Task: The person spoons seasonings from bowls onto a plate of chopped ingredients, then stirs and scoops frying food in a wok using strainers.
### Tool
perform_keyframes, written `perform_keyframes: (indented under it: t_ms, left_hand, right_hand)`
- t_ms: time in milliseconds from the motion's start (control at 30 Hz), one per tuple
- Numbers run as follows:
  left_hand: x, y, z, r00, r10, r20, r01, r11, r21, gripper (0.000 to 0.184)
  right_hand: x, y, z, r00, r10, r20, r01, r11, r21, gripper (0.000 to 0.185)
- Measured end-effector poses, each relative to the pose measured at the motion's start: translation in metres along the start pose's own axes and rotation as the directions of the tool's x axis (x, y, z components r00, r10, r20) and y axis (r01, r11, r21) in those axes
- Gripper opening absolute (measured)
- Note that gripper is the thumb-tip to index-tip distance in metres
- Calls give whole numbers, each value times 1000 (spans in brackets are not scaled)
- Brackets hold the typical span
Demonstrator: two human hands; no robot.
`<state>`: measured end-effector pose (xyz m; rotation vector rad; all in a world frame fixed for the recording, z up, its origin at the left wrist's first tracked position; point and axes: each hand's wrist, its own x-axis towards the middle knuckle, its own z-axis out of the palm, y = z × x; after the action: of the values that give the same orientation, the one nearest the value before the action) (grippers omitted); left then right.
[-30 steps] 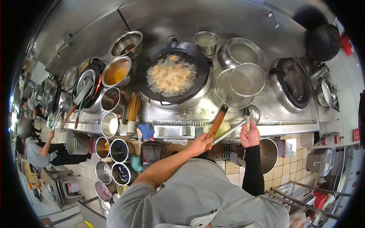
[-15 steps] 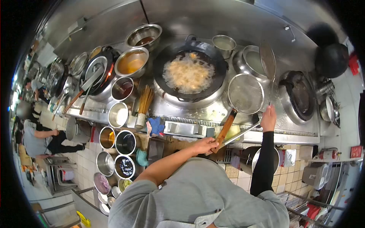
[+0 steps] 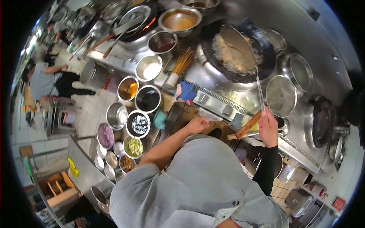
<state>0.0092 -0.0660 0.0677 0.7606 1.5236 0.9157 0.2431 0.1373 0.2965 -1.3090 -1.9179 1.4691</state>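
My right hand (image 3: 268,127) grips the metal handle of a round strainer (image 3: 238,48), whose mesh disc hangs tilted over the black wok (image 3: 268,57). Pale pieces of food (image 3: 224,53) bubble in oil there, partly hidden behind the mesh. A second strainer (image 3: 281,95) lies on the stove right of the wok, its wooden handle (image 3: 249,124) reaching toward me past my right hand. My left hand (image 3: 198,125) is in front of my body near the stove's front edge, fingers curled; whether it holds anything is hidden.
Metal pots with sauces and ingredients stand at the left, among them a dark one (image 3: 148,99). Bamboo sticks (image 3: 183,61) stand beside a blue cloth (image 3: 186,91). A ladle (image 3: 284,127) lies at the right. Another person (image 3: 45,80) stands at the far left.
The strainer in my right hand has swung left from the steel pot to over the wok. My left hand has let go of the wooden handle. The whole view has turned.
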Motion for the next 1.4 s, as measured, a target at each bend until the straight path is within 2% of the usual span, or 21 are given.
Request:
perform_keyframes:
  t_ms: [67, 100, 167, 233, 267, 300, 333, 367, 400, 467, 567, 700, 800, 867, 1000, 1033, 1133, 1200, 1267, 1333, 1400]
  left_hand:
    - [-16, -16, -11, 982, -15, -190, 28, 998, 64, 30]
    - [-25, -19, -15, 959, -9, -285, 50, 989, 139, 30]
    - [-54, 1, -24, 904, 11, -426, 86, 974, 208, 26]
    - [-75, 3, -37, 820, 219, -529, 11, 917, 398, 24]
    - [-90, 13, -41, 733, 340, -589, 7, 862, 507, 26]
    - [-105, 27, -53, 731, 388, -561, 37, 798, 601, 36]
    - [-113, 30, -59, 690, 391, -610, 86, 792, 605, 43]
    - [-116, 27, -64, 613, 409, -676, 143, 785, 603, 48]
    - [-119, 22, -71, 563, 458, -688, 172, 749, 640, 55]
    - [-121, 10, -77, 492, 384, -781, 264, 789, 555, 66]
    - [-119, -11, -82, 435, 380, -816, 325, 779, 536, 72]
    - [-106, -32, -83, 430, 333, -839, 385, 773, 504, 80]
    - [-98, -35, -86, 458, 232, -858, 427, 789, 441, 82]
    - [-99, -31, -85, 507, 158, -847, 431, 804, 409, 82]
    - [-93, -38, -91, 516, 83, -853, 559, 722, 408, 76]
    - [-97, -26, -88, 514, 183, -838, 550, 679, 486, 68]
    - [-96, -25, -90, 551, 148, -821, 562, 662, 496, 62]
    - [-99, -16, -92, 571, 147, -808, 532, 683, 501, 61]
    - [-106, -3, -91, 596, 144, -790, 500, 704, 505, 61]
    - [-113, 6, -90, 639, 229, -735, 382, 734, 561, 66]
    - [-113, 7, -87, 631, 355, -689, 195, 788, 585, 69]
  right_hand:
    - [12, 10, 0, 997, -73, 20, 75, 981, -181, 45]
    - [19, 20, 4, 999, -34, -39, 25, 974, -223, 47]
    - [29, 24, 9, 996, -83, -29, 74, 972, -223, 46]
    - [49, 39, 9, 974, -220, -54, 190, 923, -335, 46]
    - [58, 42, 11, 979, -194, -62, 166, 936, -310, 46]
    - [67, 42, 11, 984, -166, -72, 139, 949, -284, 45]
    - [76, 46, 11, 987, -135, -84, 109, 960, -257, 45]
    - [90, 52, 12, 961, -252, -117, 197, 916, -349, 44]
    - [102, 56, 9, 970, -204, -130, 159, 943, -294, 44]
    - [111, 44, 12, 984, -105, -142, 79, 982, -174, 44]
    - [121, 38, 4, 974, -132, -181, 106, 984, -146, 42]
    - [108, 25, -8, 980, -81, -183, 86, 996, 20, 40]
    - [70, 7, -25, 987, -104, -120, 99, 994, -50, 41]
    - [35, -7, -40, 997, -14, -73, 8, 997, -79, 42]
    - [-13, -30, -50, 992, 116, -47, -120, 988, -94, 43]
    - [-13, -22, -53, 994, 102, -32, -104, 992, -65, 43]
    - [5, 9, -47, 999, -37, -5, 35, 974, -226, 43]
    - [35, 35, -28, 955, -293, -46, 254, 889, -381, 44]
    - [70, 65, -16, 918, -389, -81, 321, 846, -425, 45]
    - [92, 67, -5, 952, -284, -118, 215, 888, -407, 46]
    - [102, 49, 4, 970, -186, -154, 145, 960, -241, 46]
